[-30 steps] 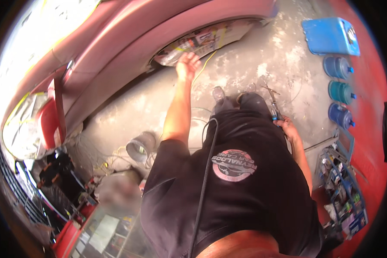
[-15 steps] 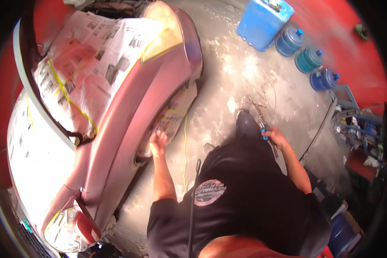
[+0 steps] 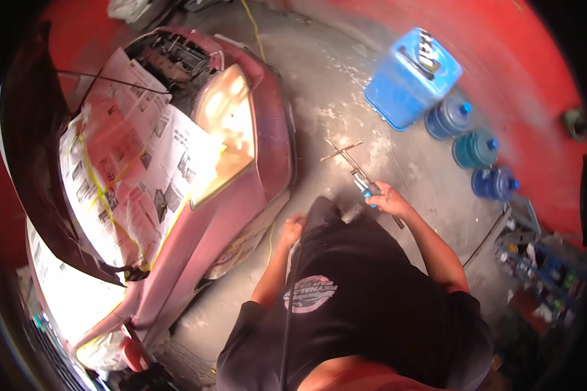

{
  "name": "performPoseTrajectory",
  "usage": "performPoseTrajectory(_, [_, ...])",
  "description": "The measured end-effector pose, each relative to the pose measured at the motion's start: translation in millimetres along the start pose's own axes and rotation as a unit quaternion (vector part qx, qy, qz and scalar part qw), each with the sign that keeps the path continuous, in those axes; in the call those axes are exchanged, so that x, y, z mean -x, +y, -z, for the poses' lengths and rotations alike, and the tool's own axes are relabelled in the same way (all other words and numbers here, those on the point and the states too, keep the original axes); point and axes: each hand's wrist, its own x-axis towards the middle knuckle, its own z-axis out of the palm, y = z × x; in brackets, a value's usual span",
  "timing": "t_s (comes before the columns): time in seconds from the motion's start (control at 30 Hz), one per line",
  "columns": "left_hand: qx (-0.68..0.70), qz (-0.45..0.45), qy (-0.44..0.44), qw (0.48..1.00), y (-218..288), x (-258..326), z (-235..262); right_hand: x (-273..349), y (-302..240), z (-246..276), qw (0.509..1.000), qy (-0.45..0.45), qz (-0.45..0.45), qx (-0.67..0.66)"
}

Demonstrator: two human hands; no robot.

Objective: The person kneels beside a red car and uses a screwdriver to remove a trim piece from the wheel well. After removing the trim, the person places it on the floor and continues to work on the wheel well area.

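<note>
The person's right hand [image 3: 390,199] is out over the right side of the body, above the concrete floor [image 3: 326,85]. Its fingers are closed around a bundle of metal tools [image 3: 342,152] that points away to the far left. The bundle's far end is a thin cross shape; nearer the fingers come silvery parts and a blue handle [image 3: 370,191], and a dark end sticks out on the near side of the hand. How many separate tools are in that grip is hard to make out.

The left hand [image 3: 293,230] hangs low beside the left thigh, between the leg and the car. Its fingers look loosely bent, but they are blurred, and I cannot tell whether they hold anything.

The dull red car [image 3: 222,189] fills the left side, its front toward the far end. Its dark hood [image 3: 39,150] stands raised. Newspaper sheets [image 3: 176,150] with strips of yellow tape [image 3: 90,173] lie beside it, and more paper [image 3: 244,251] covers the wheel arch, near the left hand. The large headlight [image 3: 227,124] shines brightly in the light.

On the far right, a blue container [image 3: 404,91] stands on the floor near the red wall [image 3: 528,85]. Three water jugs [image 3: 475,148] form a row from it toward the near side, each with a blue cap. Nearer on the right is a cluttered blue rack [image 3: 544,270]. A dark cord [image 3: 289,326] runs down the front of the person's black shirt [image 3: 385,306].
</note>
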Motion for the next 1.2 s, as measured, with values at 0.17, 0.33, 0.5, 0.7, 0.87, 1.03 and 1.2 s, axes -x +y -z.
performPoseTrajectory(0.17, [0.106, 0.085, 0.044, 0.990, 128, -94, 2, -109, -59, 34, 0.998, -0.045, 0.029, -0.040])
performPoseTrajectory(0.33, [-0.026, 0.016, 0.035, 0.999, 160, -238, 24, -213, -129, 90, 0.999, -0.035, 0.029, 0.014])
performPoseTrajectory(0.5, [0.078, 0.043, -0.049, 0.995, 298, -355, 89, -304, -188, 185, 0.999, 0.016, 0.004, 0.043])
performPoseTrajectory(0.7, [0.185, -0.006, -0.003, 0.983, 382, -468, 152, -412, -265, 251, 0.993, 0.051, -0.037, -0.104])
performPoseTrajectory(0.87, [0.186, -0.003, 0.011, 0.982, 391, -583, 190, -539, -330, 298, 0.992, 0.021, -0.089, -0.086])
performPoseTrajectory(1.03, [-0.046, -0.100, 0.137, 0.984, 416, -653, 216, -693, -448, 335, 0.997, -0.061, -0.053, 0.007])
performPoseTrajectory(1.2, [0.147, -0.069, 0.236, 0.958, 501, -712, 309, -794, -609, 329, 0.989, -0.112, 0.012, 0.091])
